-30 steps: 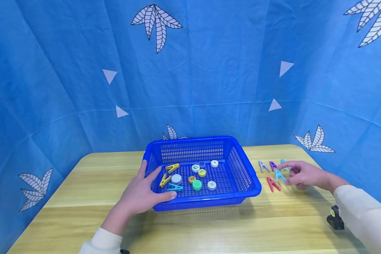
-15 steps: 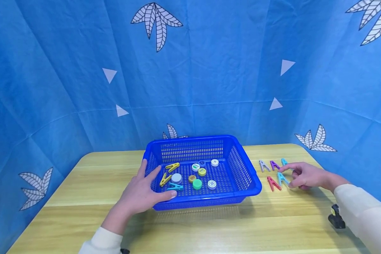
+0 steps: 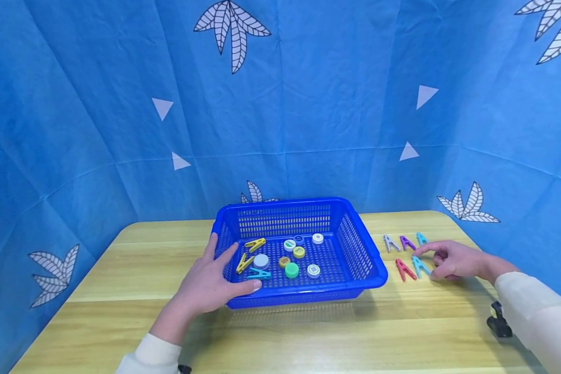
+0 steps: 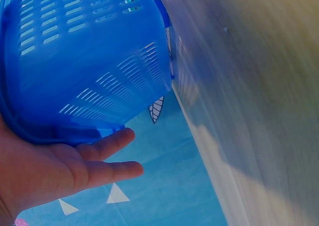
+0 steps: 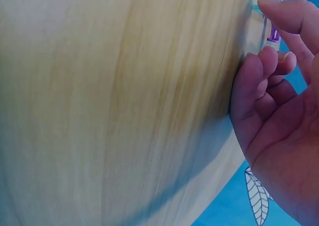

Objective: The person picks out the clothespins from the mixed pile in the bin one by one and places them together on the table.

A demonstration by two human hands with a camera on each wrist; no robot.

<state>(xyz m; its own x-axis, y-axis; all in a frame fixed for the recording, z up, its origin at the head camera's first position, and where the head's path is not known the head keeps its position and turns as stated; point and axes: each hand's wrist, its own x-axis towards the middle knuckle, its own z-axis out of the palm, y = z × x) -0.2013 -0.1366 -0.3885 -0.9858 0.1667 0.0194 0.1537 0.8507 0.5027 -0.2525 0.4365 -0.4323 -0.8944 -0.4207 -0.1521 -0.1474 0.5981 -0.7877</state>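
My left hand (image 3: 210, 285) rests with spread fingers on the near left corner of the blue plastic basket (image 3: 304, 297); the left wrist view shows two straight fingers beside the basket wall (image 4: 99, 42). Bottle caps lie inside it, among them a green cap (image 3: 291, 270), along with two yellow clothespins and a teal clothespin (image 3: 259, 274). Right of the basket, my right hand (image 3: 458, 261) holds its index finger and thumb apart at a light blue clothespin (image 3: 419, 264) on the table. Its other fingers are curled in, as the right wrist view of the hand (image 5: 279, 101) shows.
Beside that clothespin lie a red clothespin (image 3: 404, 269), a grey clothespin (image 3: 390, 242), a purple clothespin (image 3: 406, 242) and another blue clothespin (image 3: 421, 238). The wooden table (image 3: 318, 343) ends at a blue patterned curtain (image 3: 327, 104). A black device (image 3: 498, 323) is at the right wrist.
The light blue clothespin has shifted slightly right and turned under my right fingers, uncovering more of the clothespins behind. My left hand stays put on the basket.
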